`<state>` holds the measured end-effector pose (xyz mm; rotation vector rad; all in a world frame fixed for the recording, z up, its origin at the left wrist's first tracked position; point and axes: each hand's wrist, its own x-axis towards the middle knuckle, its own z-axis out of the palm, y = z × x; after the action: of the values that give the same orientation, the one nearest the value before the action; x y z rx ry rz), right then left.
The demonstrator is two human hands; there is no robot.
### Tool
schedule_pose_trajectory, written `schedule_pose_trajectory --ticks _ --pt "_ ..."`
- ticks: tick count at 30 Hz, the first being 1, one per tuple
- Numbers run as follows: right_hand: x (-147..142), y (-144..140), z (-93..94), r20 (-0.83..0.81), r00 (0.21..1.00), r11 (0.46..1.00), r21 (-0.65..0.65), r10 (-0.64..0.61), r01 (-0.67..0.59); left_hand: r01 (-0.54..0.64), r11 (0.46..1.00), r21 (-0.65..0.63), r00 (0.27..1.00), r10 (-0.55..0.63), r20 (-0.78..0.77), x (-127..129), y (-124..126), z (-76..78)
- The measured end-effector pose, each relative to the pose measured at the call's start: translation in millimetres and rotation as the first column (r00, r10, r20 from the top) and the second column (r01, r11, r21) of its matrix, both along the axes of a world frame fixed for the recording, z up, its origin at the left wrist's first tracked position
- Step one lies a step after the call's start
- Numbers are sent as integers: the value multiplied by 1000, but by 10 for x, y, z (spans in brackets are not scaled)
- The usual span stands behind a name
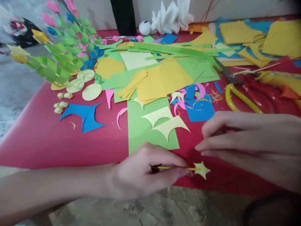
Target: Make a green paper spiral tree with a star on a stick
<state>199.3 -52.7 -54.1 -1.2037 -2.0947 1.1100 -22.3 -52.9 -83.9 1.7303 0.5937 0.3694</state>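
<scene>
At the far left, behind the light green sheet (141, 131) that lies in the middle of the table, there are stems with green paper loops (61, 72), carrying pink, blue and yellow stars at their tips. Nearer to the sheet, on its left, lie pale yellow paper discs (92, 92), small puffy folded stars (63, 104) and a blue paper offcut (82, 116).

The left hand (145, 172) is at the front edge of the sheet. Its thumb and fingers are clamped on a thin yellow stem (192, 169). The pale yellow star (204, 173) is at the right end of this stem, in front of the sheet and to its right.

Further right of the sheet is the right hand (246, 138), with bent fingers. I see nothing held in it; whether the thumb and the fingertip meet, I cannot tell. Behind this hand lie scissors (232, 78) with a yellow handle.

The step in hand seems to be joining or checking the star on its stem. In my judgement, the next move calls for a steady left grip and a light touch from the right, because the paper could bend.

No brand, label or writing can be read anywhere.
</scene>
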Motion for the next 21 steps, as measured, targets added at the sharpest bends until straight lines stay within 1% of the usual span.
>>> schedule_pose_trajectory --ticks 1,2,3,4,5,6,7,8,9,10,11,12,13,14,16,17,19,20,21 --pt "-28 6 19 -42 999 999 -35 -3 2 -2 1000 -1 1000 2 5 0 2 -3" --pt "-49 10 30 -98 995 995 -100 -13 3 -4 1000 0 1000 4 9 -1 4 -6" --pt "-60 13 34 -161 987 981 -196 -31 -1 -5 1000 1 1000 5 12 -1 6 -8" --pt "-64 15 32 -217 975 952 -306 -50 -19 -4 1000 4 1000 4 16 -1 7 -9" --pt "-62 18 26 -257 964 909 -413 -65 -49 -2 1000 3 1000 2 18 -1 9 -8" --pt "-54 21 18 -285 956 867 -492 -72 -82 0 1000 1 1000 0 19 -1 10 -6" --pt "-43 24 9 -295 952 843 -529 -79 -95 3 1000 -2 1000 -3 18 -1 10 -4" --pt "-29 26 0 -279 956 853 -516 -87 -73 3 1000 -5 1000 -3 17 -2 10 0" --pt "-15 29 -9 -242 966 892 -451 -96 -24 3 1000 -6 1000 -3 15 -2 10 3" --pt "0 33 -16 -193 976 941 -336 -104 34 2 1000 -3 1000 -2 14 -3 9 6" --pt "14 37 -22 -133 985 978 -195 -106 78 2 1000 1 1000 -2 11 -3 8 8" --pt "27 43 -24 -66 994 995 -56 -86 82 3 1000 6 1000 -3 9 -4 6 9" --pt "38 50 -24 2 999 998 53 -46 46 4 1000 10 1000 -4 7 -5 4 10" --pt "49 59 -21 60 998 992 126 7 -14 8 1000 11 1000 -8 4 -5 2 10" --pt "71 78 -10 130 989 975 200 68 -93 12 1000 11 1000 -12 3 -7 -2 8" --pt "83 87 -5 144 988 969 230 59 -92 14 1000 8 1000 -14 6 -8 -4 8" --pt "107 104 -1 148 988 967 255 -40 1 13 1000 6 1000 -13 12 -10 -8 6" --pt "117 112 -2 135 985 970 231 -106 72 11 1000 8 1000 -11 14 -11 -9 4" --pt "126 120 -5 112 981 975 172 -159 139 7 1000 14 1000 -7 15 -11 -11 2"
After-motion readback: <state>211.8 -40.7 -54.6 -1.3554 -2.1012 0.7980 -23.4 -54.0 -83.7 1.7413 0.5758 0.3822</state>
